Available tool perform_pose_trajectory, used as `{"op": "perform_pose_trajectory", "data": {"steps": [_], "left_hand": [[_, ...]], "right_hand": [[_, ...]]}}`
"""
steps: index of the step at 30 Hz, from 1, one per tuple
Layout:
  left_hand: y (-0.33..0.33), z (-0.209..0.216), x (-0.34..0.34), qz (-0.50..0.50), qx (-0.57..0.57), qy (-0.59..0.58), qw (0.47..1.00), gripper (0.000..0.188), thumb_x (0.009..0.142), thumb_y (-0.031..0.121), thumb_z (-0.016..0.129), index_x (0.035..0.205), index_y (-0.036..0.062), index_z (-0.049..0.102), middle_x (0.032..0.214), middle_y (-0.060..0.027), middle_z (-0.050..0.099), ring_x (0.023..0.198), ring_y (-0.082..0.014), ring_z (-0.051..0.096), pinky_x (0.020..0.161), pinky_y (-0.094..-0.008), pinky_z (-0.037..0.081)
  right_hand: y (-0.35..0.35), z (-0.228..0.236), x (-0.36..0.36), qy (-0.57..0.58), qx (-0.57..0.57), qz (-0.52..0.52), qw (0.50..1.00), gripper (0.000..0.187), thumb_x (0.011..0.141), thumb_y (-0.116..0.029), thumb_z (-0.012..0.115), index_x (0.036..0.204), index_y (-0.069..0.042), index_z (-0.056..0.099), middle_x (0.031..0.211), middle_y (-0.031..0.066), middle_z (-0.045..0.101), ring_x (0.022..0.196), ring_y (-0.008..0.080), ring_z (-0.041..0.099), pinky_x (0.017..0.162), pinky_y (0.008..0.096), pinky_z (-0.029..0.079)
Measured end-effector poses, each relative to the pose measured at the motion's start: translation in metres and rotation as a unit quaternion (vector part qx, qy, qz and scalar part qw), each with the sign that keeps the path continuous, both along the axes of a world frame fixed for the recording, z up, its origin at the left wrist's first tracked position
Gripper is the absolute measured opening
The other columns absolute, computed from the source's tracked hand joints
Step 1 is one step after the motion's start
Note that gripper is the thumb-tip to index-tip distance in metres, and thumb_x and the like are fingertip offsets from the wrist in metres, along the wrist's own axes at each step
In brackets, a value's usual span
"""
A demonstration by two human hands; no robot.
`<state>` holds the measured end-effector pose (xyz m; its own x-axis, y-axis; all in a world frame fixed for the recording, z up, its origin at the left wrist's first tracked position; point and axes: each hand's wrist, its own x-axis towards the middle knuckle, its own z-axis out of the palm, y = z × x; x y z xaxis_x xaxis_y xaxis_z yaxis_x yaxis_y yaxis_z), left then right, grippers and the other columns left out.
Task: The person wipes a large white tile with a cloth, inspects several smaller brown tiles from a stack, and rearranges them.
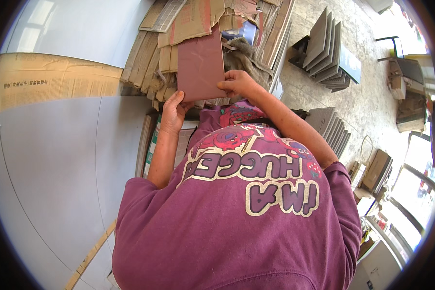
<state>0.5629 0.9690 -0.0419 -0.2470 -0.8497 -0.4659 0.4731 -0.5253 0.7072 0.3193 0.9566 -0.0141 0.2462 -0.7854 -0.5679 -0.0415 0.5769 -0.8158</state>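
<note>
A flat reddish-brown rectangular panel (200, 65) is held between my two hands, over a pile of cardboard. Its near edge faces me; its far end lies against a torn cardboard piece (193, 21). My left hand (175, 112) grips the near left corner, thumb on top and fingers partly hidden beneath. On the near right edge, my right hand (240, 84) pinches the panel between thumb and bent fingers. A dark grey-brown cloth (248, 60) lies just beyond my right hand. Behind it sits a blue and white object (244, 33), partly covered by cardboard.
Stacked flat cardboard (147, 63) fills the space ahead. Large pale sheets (48, 159) stand at my left, crossed by a brown paper band (58, 79). To the right, grey panels stand in a rack (319, 46) on the floor, with more grey panels (329, 128) nearer.
</note>
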Motion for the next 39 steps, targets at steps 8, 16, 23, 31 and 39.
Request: {"op": "perform_pose_trajectory", "data": {"steps": [8,16,23,31,39], "left_hand": [[-0.008,0.003,0.002,-0.052,0.024,-0.012,0.998,0.022,0.085,0.023,0.057,0.098,0.0048,0.059,0.088,-0.0054,0.063,0.077,-0.0155,0.060,0.071,-0.0297,0.049],[-0.020,0.013,0.001,-0.035,-0.006,0.004,0.999,0.024,0.084,0.024,0.059,0.099,0.0040,0.060,0.086,-0.0061,0.064,0.076,-0.0170,0.061,0.069,-0.0308,0.050],[-0.023,0.007,-0.001,-0.016,-0.001,-0.034,0.999,0.024,0.085,0.023,0.057,0.099,0.0043,0.059,0.087,-0.0057,0.063,0.077,-0.0170,0.061,0.068,-0.0308,0.050],[-0.024,0.004,-0.004,-0.031,0.000,-0.059,0.998,0.028,0.086,0.020,0.054,0.107,0.0015,0.054,0.092,-0.0081,0.062,0.079,-0.0174,0.061,0.069,-0.0310,0.051],[-0.035,0.000,0.006,-0.057,0.013,-0.082,0.995,0.027,0.085,0.020,0.054,0.105,0.0011,0.054,0.091,-0.0089,0.062,0.077,-0.0176,0.061,0.066,-0.0296,0.052]], "right_hand": [[-0.002,-0.006,0.002,0.011,0.007,-0.039,0.999,0.025,0.075,-0.015,0.067,0.092,0.000,0.059,0.073,0.0032,0.060,0.058,0.0096,0.056,0.050,0.0217,0.045],[-0.008,0.003,0.004,-0.016,-0.011,-0.050,0.999,0.028,0.080,-0.020,0.065,0.099,-0.001,0.058,0.076,0.0015,0.060,0.061,0.0084,0.055,0.054,0.0209,0.046],[-0.010,0.002,0.008,-0.003,-0.009,-0.048,0.999,0.032,0.079,-0.019,0.064,0.103,0.000,0.056,0.078,0.0010,0.061,0.065,0.0085,0.057,0.056,0.0217,0.047],[-0.010,-0.010,0.003,-0.015,-0.010,-0.008,1.000,0.033,0.079,-0.015,0.062,0.108,-0.001,0.055,0.079,0.0020,0.062,0.067,0.0095,0.059,0.057,0.0225,0.048],[-0.010,-0.007,0.004,-0.007,-0.004,0.029,1.000,0.040,0.081,-0.018,0.063,0.116,-0.002,0.052,0.082,0.0021,0.063,0.071,0.0098,0.060,0.059,0.0220,0.047]]}}
